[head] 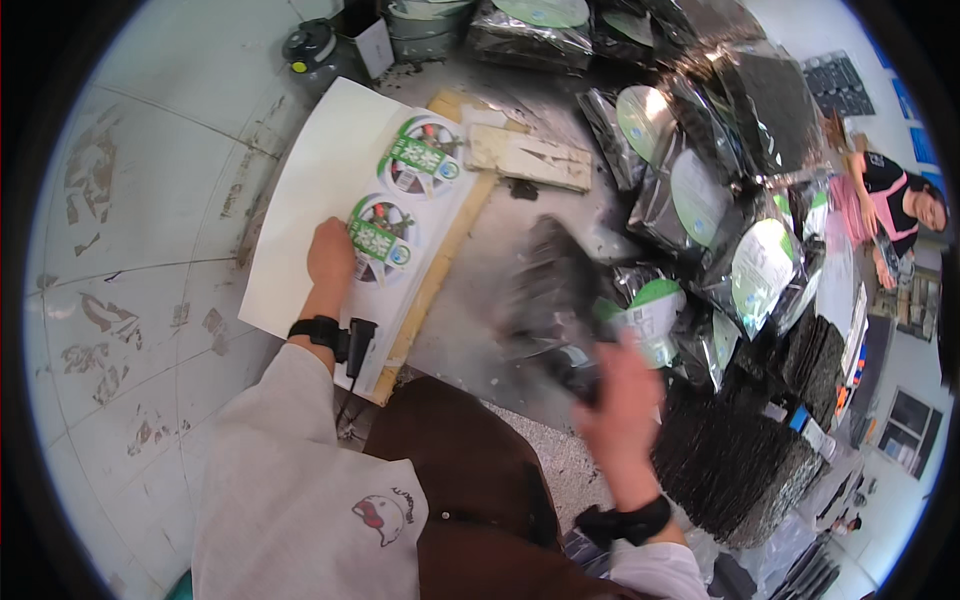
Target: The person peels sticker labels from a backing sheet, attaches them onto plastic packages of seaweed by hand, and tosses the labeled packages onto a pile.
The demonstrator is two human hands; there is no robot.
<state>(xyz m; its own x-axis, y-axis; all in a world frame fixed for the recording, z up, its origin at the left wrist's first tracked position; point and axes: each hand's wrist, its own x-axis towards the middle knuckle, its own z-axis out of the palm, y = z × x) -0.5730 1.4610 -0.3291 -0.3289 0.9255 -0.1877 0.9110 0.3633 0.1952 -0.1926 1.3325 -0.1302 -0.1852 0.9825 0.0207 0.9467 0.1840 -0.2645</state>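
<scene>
My left hand (331, 251) rests on a white backing sheet (300, 180), at the left edge of the lower round food label (384, 244). Its fingers are curled and partly hidden, so I cannot tell whether they pinch the label. Another round label (421, 159) with green print lies just above. In my right hand (621, 409) is a clear plastic package with dark contents (551, 289); both are blurred. That package is over the grey tabletop (469, 296), left of a labelled package (652, 319).
Labelled packages (701, 199) are heaped at the right and back. Stacked dark sheets (727, 457) stand at lower right. A pale block (529, 157) lies beyond the yellowish board (431, 300). A bottle (311, 49) stands at the back left. Another person (885, 199) is at far right.
</scene>
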